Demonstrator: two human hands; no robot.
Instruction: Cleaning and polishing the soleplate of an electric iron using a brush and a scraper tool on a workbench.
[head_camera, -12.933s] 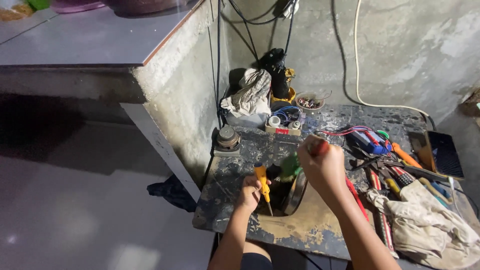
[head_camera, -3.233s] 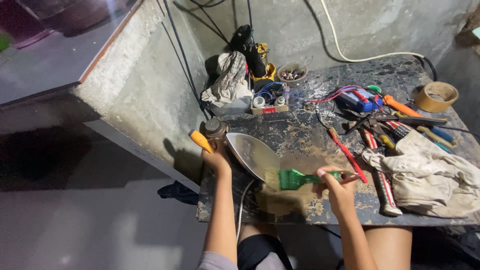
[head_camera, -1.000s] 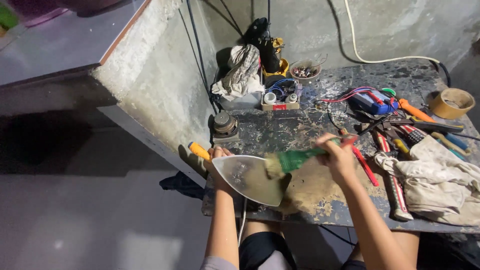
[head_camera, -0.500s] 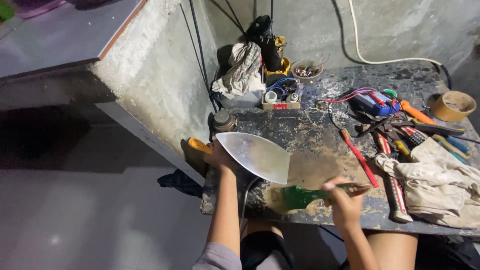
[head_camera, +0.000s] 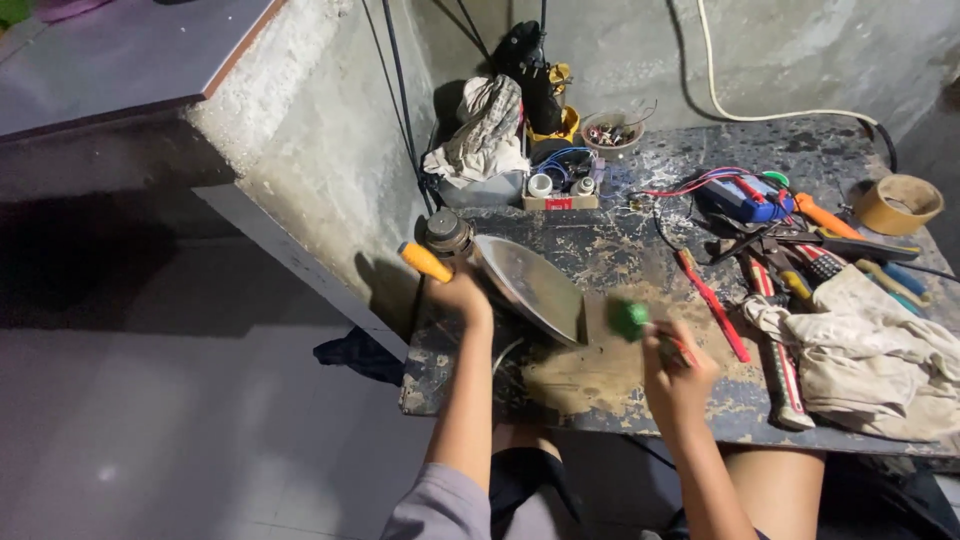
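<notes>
Near frame centre the left hand (head_camera: 462, 297) gripped the tilted metal soleplate (head_camera: 530, 285) – its long axis running toward lower right, where the right hand (head_camera: 678, 365), just beside, clenched a green brush (head_camera: 630, 319).

A roll of brown tape (head_camera: 899, 203) is sitting at the far right of the counter (head_camera: 640, 250); a crumpled cloth (head_camera: 880, 350) is lying near right, beside red-handled tools (head_camera: 712, 305) and a blue meter (head_camera: 742, 197).
</notes>
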